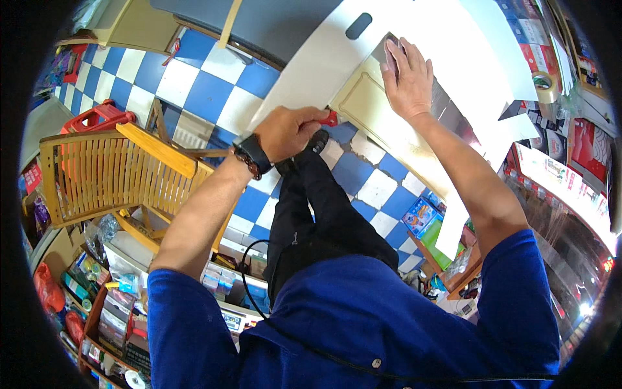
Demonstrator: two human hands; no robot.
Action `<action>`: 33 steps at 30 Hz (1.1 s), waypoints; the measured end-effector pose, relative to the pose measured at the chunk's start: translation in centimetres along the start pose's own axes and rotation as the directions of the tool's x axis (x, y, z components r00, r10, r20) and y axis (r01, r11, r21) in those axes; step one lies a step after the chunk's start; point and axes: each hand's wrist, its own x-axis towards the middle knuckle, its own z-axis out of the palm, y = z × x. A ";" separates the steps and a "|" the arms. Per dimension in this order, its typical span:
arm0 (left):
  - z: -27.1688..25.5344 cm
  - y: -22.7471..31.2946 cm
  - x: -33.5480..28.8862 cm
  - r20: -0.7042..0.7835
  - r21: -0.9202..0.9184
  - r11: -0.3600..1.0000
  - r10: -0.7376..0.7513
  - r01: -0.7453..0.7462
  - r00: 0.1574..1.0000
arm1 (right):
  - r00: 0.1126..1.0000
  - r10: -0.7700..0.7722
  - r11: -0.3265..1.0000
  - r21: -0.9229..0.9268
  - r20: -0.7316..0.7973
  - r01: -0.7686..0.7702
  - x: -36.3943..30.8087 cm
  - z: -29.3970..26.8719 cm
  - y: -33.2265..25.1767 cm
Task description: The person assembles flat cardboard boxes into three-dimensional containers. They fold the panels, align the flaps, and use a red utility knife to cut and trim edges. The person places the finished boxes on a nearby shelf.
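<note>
My left hand, with a dark watch and a beaded bracelet at its wrist, is closed around a small red tool. The tool's end sits by the edge of a large white cardboard sheet; my fist hides most of it, so its exact kind does not show. An oval cut-out handle hole pierces the sheet near the top. My right hand lies with fingers stretched out over a dark, shiny strip among the white sheets. Under them is a cream panel with a moulded edge.
A slatted wooden folding chair and a red plastic stool stand at left. At right are a tape roll and a glass display case. Crowded shelves fill the lower left. The floor has blue and white tiles.
</note>
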 end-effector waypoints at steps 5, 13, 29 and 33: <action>-2.2 -0.1 -1.9 0.088 0.035 0.997 -0.066 0.064 0.994 | 1.000 -0.009 1.000 0.008 -0.018 0.009 0.6 0.0 0.7; 2.2 -0.7 -1.0 -0.071 -0.017 0.995 0.098 -0.099 0.993 | 0.999 -0.020 1.000 -0.010 -0.026 0.019 0.4 0.3 0.7; 1.8 -0.2 -2.3 0.013 -0.070 0.997 0.041 -0.040 0.999 | 1.000 0.000 1.000 -0.010 -0.011 0.000 0.2 -0.4 0.6; 1.2 -0.4 -3.1 0.005 -0.063 0.998 0.027 -0.027 1.000 | 1.000 0.006 1.000 0.012 -0.030 -0.006 0.4 -0.9 -0.2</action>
